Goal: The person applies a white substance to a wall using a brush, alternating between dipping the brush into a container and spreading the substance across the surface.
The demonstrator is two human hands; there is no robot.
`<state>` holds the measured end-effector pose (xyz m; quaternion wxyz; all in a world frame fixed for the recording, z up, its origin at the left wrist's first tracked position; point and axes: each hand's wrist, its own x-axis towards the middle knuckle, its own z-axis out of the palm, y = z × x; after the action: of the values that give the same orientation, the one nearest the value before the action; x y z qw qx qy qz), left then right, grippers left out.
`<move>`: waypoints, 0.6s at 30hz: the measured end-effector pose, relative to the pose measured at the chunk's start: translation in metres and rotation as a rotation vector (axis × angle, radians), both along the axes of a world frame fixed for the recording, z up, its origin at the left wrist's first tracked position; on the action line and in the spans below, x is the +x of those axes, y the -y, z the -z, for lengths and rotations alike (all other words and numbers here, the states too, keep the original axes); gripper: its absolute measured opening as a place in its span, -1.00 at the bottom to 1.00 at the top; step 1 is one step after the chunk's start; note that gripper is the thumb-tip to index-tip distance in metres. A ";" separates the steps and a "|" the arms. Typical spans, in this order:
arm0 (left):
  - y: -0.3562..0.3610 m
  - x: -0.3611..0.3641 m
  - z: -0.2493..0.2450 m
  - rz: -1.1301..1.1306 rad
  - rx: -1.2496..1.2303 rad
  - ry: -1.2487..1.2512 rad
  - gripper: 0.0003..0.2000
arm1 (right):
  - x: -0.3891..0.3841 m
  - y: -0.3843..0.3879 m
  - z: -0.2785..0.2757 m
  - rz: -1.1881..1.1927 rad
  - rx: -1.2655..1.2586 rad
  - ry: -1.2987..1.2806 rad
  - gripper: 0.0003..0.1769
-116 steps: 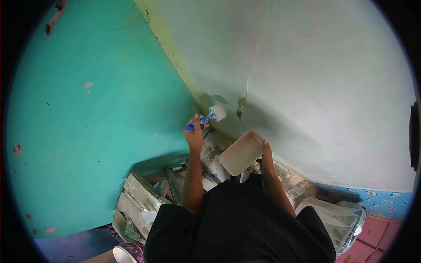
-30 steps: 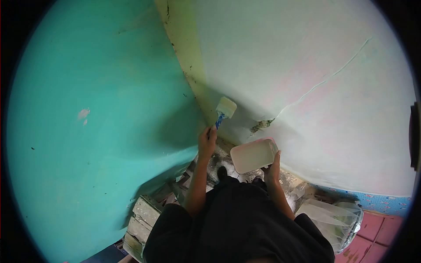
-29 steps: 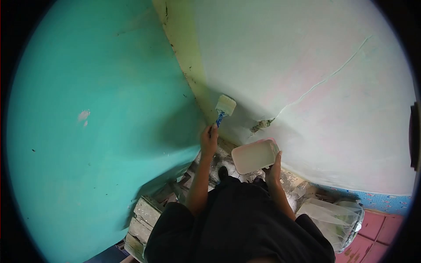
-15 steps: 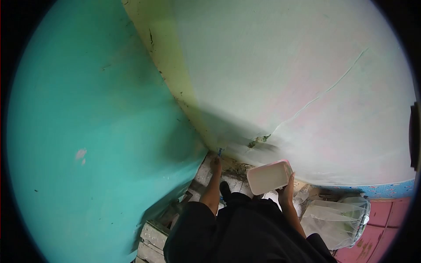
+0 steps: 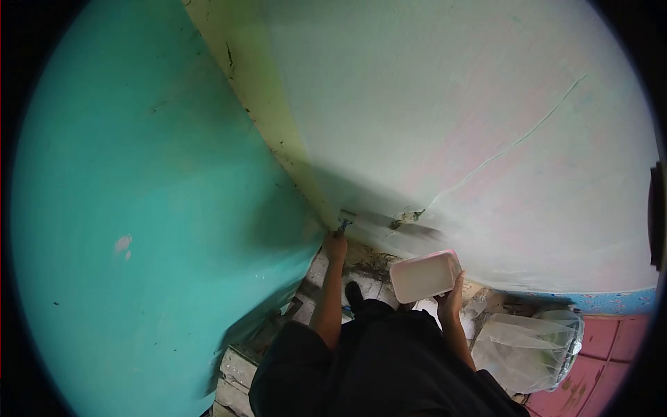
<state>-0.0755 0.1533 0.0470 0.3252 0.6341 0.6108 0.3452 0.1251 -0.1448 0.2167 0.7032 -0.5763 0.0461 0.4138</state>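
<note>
L hand [image 5: 335,244]: your fingers are curled closed round the handle of the blue-handled brush [image 5: 344,226] – no visible gap; individual fingertips too small to make out.
Brush: up at the pale wall [image 5: 472,90], low down nr the corner; head seen almost edge-on, at or v. close to the surface – can't tell if bristles touch.
R hand [image 5: 453,292]: you grip the R end of the tray [image 5: 454,264], thumb side up by the rim; other fingers mostly hidden, so can't tell their exact spread.
Tray: shallow, rectangular, pinkish rim, pale inside; held in front of you, slightly tilted in view, to the R of & below the brush. Fill level unclear.
Wall marks: chipped patch [image 5: 408,217] R of brush, above tray; thin crack [image 5: 511,146] runs up & R from it.
Corner: yellow strip [image 5: 260,104] betw. pale wall & teal wall [image 5: 139,174].
Floor: your dark shoe [image 5: 354,295] on stained tiles [image 5: 372,287].
R side: clear plastic sheet [image 5: 507,347] beside pink panel [image 5: 601,337].
Lower L: worn, pale box-like item [image 5: 236,372] by teal wall.
</note>
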 end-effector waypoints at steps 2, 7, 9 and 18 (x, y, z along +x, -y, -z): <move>0.010 -0.006 -0.098 0.060 -0.003 0.008 -0.63 | 0.000 -0.006 0.003 -0.011 -0.034 0.002 -0.17; 0.020 -0.018 -0.243 0.014 0.060 0.125 -0.61 | 0.000 -0.017 0.016 -0.112 0.009 -0.031 -0.18; 0.029 -0.017 -0.297 0.005 0.022 0.218 -0.62 | -0.003 -0.022 0.013 -0.153 0.091 -0.086 -0.19; 0.052 -0.006 -0.409 0.010 0.069 0.739 -0.71 | -0.013 -0.029 0.015 -0.198 0.029 -0.031 -0.19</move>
<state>-0.0820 0.1018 0.4558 0.5040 0.4801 0.4369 0.5697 0.1117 -0.1156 0.2020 0.6663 -0.5614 -0.0062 0.4907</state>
